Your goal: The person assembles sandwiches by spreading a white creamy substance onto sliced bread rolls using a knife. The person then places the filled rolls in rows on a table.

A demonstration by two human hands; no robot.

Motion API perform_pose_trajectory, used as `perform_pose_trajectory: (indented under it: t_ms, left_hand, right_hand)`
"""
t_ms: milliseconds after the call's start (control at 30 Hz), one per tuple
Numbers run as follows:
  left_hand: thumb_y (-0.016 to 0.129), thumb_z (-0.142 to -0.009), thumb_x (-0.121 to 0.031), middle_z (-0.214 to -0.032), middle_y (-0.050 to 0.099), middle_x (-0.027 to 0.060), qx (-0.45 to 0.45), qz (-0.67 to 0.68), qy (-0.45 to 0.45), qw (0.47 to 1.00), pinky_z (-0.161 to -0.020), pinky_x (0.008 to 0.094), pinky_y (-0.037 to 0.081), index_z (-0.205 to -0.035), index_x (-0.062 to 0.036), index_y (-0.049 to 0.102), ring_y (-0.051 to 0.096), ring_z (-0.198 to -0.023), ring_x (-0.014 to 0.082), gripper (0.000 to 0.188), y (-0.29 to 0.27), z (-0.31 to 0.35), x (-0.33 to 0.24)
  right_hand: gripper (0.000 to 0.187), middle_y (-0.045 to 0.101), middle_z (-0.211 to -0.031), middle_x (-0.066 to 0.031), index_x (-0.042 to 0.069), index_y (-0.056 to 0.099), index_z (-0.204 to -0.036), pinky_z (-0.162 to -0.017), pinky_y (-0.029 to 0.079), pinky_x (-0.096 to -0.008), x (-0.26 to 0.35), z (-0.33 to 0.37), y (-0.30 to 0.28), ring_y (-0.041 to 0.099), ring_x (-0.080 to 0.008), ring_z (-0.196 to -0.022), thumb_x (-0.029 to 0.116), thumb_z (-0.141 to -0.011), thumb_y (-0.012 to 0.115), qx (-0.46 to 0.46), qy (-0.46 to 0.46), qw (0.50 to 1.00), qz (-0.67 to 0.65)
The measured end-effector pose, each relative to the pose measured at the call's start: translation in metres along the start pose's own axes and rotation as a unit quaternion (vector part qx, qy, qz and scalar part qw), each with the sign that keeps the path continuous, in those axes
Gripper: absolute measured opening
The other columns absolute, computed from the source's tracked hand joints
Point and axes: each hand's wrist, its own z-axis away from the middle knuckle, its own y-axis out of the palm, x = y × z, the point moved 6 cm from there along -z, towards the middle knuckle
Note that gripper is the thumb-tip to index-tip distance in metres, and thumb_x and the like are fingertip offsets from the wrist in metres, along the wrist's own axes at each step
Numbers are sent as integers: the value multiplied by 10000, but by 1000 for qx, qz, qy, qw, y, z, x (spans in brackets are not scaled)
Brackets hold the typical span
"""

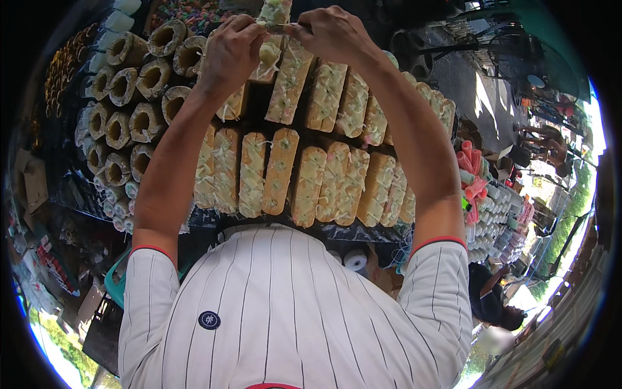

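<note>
Both my hands are at the far side of the table, fingers closed. My left hand [232, 55] and my right hand [332, 32] pinch opposite ends of a thin, flat strip [277, 29], perhaps a blade; its kind is unclear. It lies across the top of a pale yellow, waxy-looking block [269, 57] with curled shavings on it. Beyond the strip, another pale piece [276, 10] shows at the picture's upper edge. Close to my right wrist stands a long yellowish block [289, 84], its top streaked with pale residue.
Two rows of similar long blocks [281, 172] fill the middle. Hollow tan tubes [155, 78] are stacked at the left, and multicoloured bits [188, 13] lie behind them. Pink rolled pieces [472, 172] and white cylinders [489, 220] stand at the right. Another person [495, 298] is farther right.
</note>
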Motion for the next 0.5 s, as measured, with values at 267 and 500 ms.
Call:
perform_pose_trajectory:
  t_ms: [267,500]
  left_hand:
    - [712,-1017,-165,-1004,705,108,-55,18,-42,997,-789,433,546,-1038,-89,698,669,-911,306,80,2,2,21]
    - [695,-1068,-208,-1155,776,107,-85,180,-283,938,-933,333,570,-1142,-27,708,745,-1036,190,196,-42,24,90]
  right_hand:
    - [466,778,-1089,-222,28,798,-1029,-887,607,-494,20,-11,-35,742,-374,-1069,448,-1026,598,103,-77,987,94]
    - [550,742,-839,-139,57,794,-1044,-773,559,-494,-57,118,-29,730,-302,-821,542,-1099,543,-74,68,987,-128]
